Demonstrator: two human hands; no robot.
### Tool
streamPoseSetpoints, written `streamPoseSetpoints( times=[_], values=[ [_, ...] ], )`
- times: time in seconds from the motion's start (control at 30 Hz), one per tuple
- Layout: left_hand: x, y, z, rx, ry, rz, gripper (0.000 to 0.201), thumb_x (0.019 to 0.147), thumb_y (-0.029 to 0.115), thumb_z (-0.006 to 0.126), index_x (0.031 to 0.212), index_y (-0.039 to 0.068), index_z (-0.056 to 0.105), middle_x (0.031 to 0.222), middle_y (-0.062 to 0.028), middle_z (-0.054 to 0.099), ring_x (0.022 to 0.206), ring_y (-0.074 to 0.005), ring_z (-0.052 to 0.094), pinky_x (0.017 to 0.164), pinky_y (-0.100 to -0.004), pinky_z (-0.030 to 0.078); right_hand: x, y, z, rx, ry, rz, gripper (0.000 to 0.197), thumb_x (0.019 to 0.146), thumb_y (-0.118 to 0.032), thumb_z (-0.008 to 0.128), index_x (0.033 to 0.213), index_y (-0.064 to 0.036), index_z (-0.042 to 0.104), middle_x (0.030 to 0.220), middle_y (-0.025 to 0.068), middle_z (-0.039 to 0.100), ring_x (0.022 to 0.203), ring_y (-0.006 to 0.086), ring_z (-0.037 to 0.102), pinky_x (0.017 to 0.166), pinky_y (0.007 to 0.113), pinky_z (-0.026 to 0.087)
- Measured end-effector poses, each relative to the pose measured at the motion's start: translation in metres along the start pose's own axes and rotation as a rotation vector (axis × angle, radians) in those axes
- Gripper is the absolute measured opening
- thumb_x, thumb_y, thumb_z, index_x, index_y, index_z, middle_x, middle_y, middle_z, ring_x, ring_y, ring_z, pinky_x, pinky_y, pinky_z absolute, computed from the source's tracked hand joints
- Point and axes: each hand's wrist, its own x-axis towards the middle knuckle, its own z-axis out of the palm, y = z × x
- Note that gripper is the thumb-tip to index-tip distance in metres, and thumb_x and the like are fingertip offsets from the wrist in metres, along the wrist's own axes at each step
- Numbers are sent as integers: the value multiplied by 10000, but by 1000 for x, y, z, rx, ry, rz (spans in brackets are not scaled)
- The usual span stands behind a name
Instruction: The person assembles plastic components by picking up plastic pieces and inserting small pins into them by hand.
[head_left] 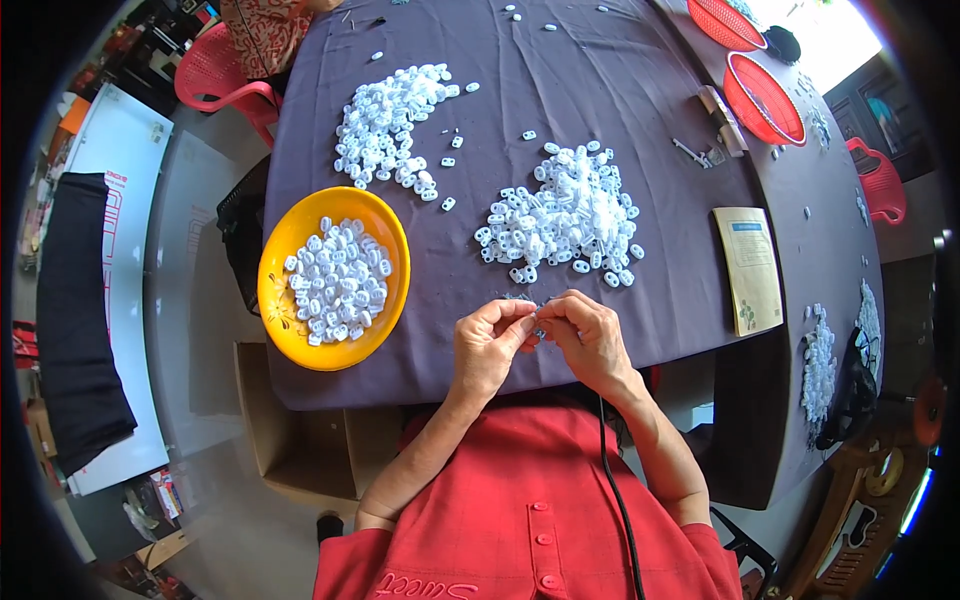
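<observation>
My left hand (490,345) and my right hand (585,335) meet fingertip to fingertip just above the table's front edge. Both are closed in a pinch. Between and below the fingertips show tiny grey-blue bits, too small to name. Just beyond my hands lies a heap of small white oval plastic pieces with two holes each (565,215). To the left of my left hand is a yellow bowl (393,235) holding more such white pieces. A second heap of white pieces (380,125) lies farther back on the left.
A dark cloth covers the table (660,150). On the right lie a tan paper notebook (750,270) and red baskets (762,98). An open cardboard box (262,440) stands below the front edge. Another person (265,35) is at the far left, by a pink chair (215,65).
</observation>
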Motion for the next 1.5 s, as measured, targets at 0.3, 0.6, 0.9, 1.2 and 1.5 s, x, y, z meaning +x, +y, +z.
streamPoseSetpoints(
  times=[0.3,0.6,0.9,1.2,1.5],
  values=[
    [0,2,0,165,28,78,88,823,36,600,876,-28,627,756,-62,637,614,-104,609,563,-222,523,2,-9,4,121,-60,301,63,807,18,521,841,29,572,723,75,617,590,119,579,541,240,470],
    [5,-9,-3,-65,15,-53,108,824,31,594,905,-40,610,767,-92,640,644,-151,638,595,-255,541,-9,9,12,307,22,324,88,824,-39,553,874,25,588,721,72,622,588,92,561,524,229,459],
    [3,-12,-3,-67,8,-57,132,827,26,587,934,-51,595,779,-108,642,643,-163,641,613,-271,549,-7,6,10,275,32,387,50,816,-10,545,844,25,568,709,66,596,586,97,568,504,230,458],
    [0,-6,0,146,21,115,85,829,-13,566,890,-33,622,752,-72,636,631,-125,622,582,-240,534,-6,10,12,112,-19,165,63,830,46,477,798,9,517,724,61,571,588,114,581,519,231,468],
    [2,-15,-5,131,70,86,83,814,-24,579,883,-36,624,741,-57,630,629,-110,615,593,-228,529,-1,10,16,330,-80,440,23,830,5,526,815,13,542,681,58,604,602,85,562,526,230,462]
  ],
)
